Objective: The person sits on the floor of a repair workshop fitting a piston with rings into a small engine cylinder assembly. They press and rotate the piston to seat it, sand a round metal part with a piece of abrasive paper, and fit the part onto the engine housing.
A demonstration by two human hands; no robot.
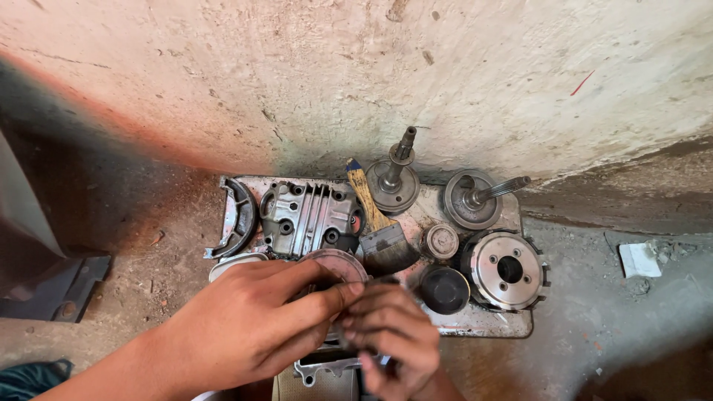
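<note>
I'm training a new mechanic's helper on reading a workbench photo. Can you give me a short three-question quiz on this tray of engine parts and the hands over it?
1. True or false: the paintbrush lies on the tray with its bristles toward the person.
2. Multiple choice: which part is at the tray's left end? A) the curved cover B) the toothed hub C) the dark cup
3. Short answer: where are the left hand and right hand in relation to each other?

Key
1. True.
2. A.
3. Close together at the tray's near edge, fingertips meeting over a small part that is mostly hidden.
</note>
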